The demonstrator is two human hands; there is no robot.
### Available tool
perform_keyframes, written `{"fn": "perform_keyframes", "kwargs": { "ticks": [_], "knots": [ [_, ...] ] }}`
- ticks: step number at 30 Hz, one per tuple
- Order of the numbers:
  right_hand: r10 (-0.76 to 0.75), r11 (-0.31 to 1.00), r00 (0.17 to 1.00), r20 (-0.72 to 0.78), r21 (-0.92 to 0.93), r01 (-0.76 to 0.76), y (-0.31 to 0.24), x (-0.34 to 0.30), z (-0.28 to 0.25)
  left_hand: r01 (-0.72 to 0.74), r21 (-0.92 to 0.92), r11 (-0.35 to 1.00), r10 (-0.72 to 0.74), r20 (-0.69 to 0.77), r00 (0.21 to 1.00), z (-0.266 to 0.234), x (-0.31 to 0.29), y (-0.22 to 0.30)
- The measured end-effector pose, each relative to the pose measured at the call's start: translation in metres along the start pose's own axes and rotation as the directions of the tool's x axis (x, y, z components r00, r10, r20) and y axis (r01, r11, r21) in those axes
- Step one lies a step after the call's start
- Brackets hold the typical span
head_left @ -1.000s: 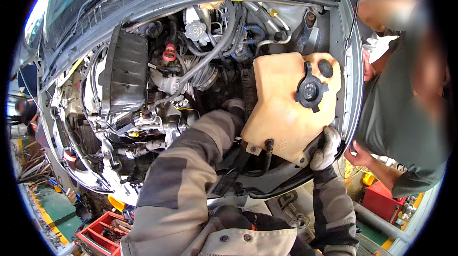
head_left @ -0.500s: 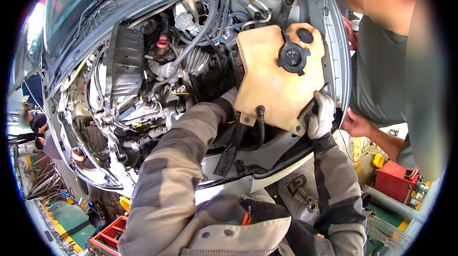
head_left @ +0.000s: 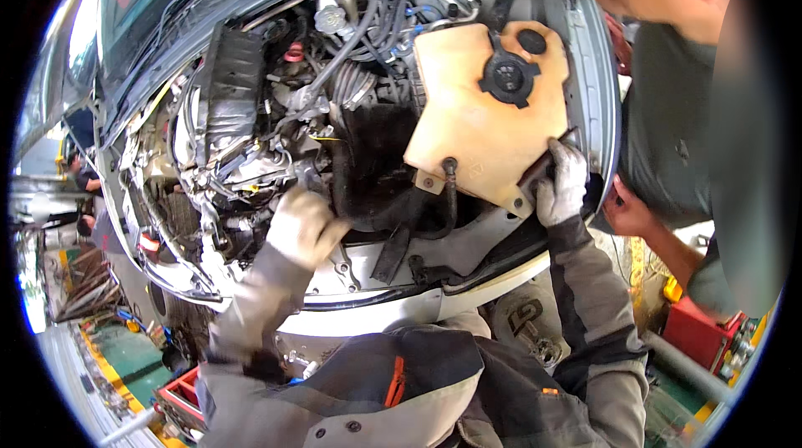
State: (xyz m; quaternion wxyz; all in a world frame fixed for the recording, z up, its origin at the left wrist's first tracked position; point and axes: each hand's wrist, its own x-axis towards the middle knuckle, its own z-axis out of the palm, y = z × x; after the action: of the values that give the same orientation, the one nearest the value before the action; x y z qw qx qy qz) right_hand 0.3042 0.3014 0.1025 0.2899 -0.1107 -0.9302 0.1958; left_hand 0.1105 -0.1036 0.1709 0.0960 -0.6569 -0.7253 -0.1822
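A tan plastic fluid reservoir (head_left: 468, 126) with a black winged cap (head_left: 508, 77) sits in the right side of the car's engine bay. My right hand (head_left: 562, 183), in a whitish work glove, grips its lower right edge, fingers partly hidden. A black hose (head_left: 451, 197) runs down from the reservoir's near side. My left hand (head_left: 305, 227), gloved too, is over the near left part of the bay, apart from the reservoir. Motion smears its fingers, so whether it holds anything is unclear. A dark gap (head_left: 380, 147) lies between the engine and the reservoir.
Across the right fender (head_left: 597, 97) stands another person in a dark shirt, one hand (head_left: 626, 207) near the fender's edge. The black engine cover (head_left: 230, 89) is at left. A red toolbox (head_left: 702, 333) stands on the floor at right; a red tray (head_left: 180, 394) is lower left.
My left hand has come out from beside the reservoir and moved left and toward me. My right hand stays on the reservoir's edge. The whole view has shifted slightly.
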Motion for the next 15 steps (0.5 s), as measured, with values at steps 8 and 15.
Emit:
{"fn": "perform_keyframes", "kwargs": {
  "ticks": [8,15],
  "knots": [
    [-0.077,0.997,0.997,0.001,-0.003,0.077,-0.002,-0.003,0.002,0.911,0.253,0.325,-0.899,0.380,0.216,-0.017,-0.232,0.203],
    [-0.024,1.000,0.999,-0.038,0.001,0.024,-0.005,-0.012,-0.012,0.957,0.078,-0.279,-0.917,0.275,-0.289,-0.011,-0.246,0.310]
  ]
}}
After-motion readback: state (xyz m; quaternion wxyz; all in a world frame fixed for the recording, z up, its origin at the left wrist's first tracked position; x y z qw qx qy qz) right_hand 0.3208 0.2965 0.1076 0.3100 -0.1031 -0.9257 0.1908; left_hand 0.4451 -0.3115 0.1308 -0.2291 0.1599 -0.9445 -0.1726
